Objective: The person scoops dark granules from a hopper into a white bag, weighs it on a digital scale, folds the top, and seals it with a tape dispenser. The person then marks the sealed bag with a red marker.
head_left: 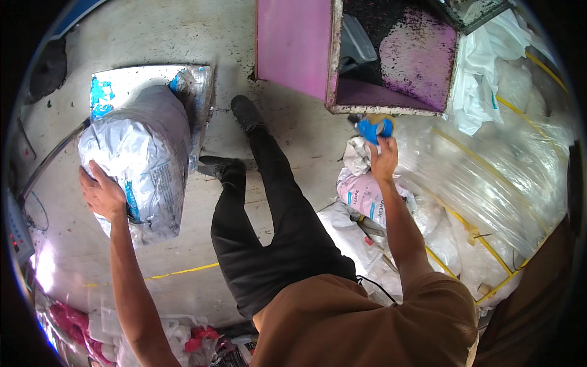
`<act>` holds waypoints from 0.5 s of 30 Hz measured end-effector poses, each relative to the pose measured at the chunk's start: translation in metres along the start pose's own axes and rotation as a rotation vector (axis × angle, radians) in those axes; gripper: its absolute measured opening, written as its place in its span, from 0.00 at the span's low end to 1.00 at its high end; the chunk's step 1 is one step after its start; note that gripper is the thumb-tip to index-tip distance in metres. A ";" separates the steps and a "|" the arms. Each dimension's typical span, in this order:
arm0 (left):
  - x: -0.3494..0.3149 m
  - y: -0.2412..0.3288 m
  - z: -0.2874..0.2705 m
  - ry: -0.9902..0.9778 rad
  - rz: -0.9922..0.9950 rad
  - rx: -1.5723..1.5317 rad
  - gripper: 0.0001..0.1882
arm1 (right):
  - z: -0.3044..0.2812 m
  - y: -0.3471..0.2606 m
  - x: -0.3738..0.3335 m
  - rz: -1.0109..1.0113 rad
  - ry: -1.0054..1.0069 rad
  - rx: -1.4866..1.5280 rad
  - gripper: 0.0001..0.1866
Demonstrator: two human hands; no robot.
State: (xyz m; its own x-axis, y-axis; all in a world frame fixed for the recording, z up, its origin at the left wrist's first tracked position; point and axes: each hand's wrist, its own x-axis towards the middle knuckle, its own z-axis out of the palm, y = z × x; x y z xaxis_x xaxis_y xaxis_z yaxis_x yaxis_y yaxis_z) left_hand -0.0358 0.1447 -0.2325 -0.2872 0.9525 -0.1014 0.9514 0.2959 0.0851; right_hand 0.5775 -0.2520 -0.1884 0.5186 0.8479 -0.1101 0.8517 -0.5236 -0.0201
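A big, full silver-white sack (140, 153) rests on a metal platform (199, 92) with torn blue patches. My left hand (103, 191) lies against the sack's near left side, fingers spread and open. Out to the right, my right hand (384, 160) is closed on a blue tape dispenser (373, 129) with a tan roll beside it; its exact make-up is partly hidden. Just under that hand are a crumpled white bag (357, 156) and a pink-and-white printed sack (362, 194).
A pink metal bin (295, 49) with a scuffed, dark-speckled inside stands ahead. Clear plastic-wrapped bundles (489, 177) with yellow straps fill the right side. A dark hose (52, 153) curves at the left. Plastic bags (177, 333) lie at the lower left.
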 end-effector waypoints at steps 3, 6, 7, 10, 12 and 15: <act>0.001 -0.002 -0.001 -0.010 -0.007 -0.015 0.45 | 0.042 0.007 0.030 0.024 0.012 0.008 0.18; 0.000 0.000 -0.003 -0.017 -0.010 -0.019 0.45 | 0.050 0.000 0.035 0.087 0.024 0.019 0.20; 0.000 0.001 -0.003 -0.012 -0.007 -0.024 0.45 | 0.048 0.000 0.036 0.109 0.038 0.019 0.20; 0.000 -0.001 -0.002 -0.022 -0.003 -0.013 0.45 | 0.047 0.006 0.031 0.081 0.032 0.017 0.22; -0.001 0.002 -0.003 -0.016 -0.002 -0.007 0.45 | 0.042 0.006 0.031 0.085 0.008 0.017 0.25; -0.002 0.004 -0.005 0.027 0.025 -0.014 0.44 | 0.038 0.001 0.034 0.101 -0.002 0.032 0.30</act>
State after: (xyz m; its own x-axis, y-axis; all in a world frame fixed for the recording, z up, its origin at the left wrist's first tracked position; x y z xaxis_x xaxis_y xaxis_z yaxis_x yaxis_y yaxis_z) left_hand -0.0322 0.1444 -0.2268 -0.2665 0.9611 -0.0727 0.9567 0.2729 0.1007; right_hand 0.5926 -0.2271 -0.2303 0.6019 0.7902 -0.1149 0.7920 -0.6092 -0.0409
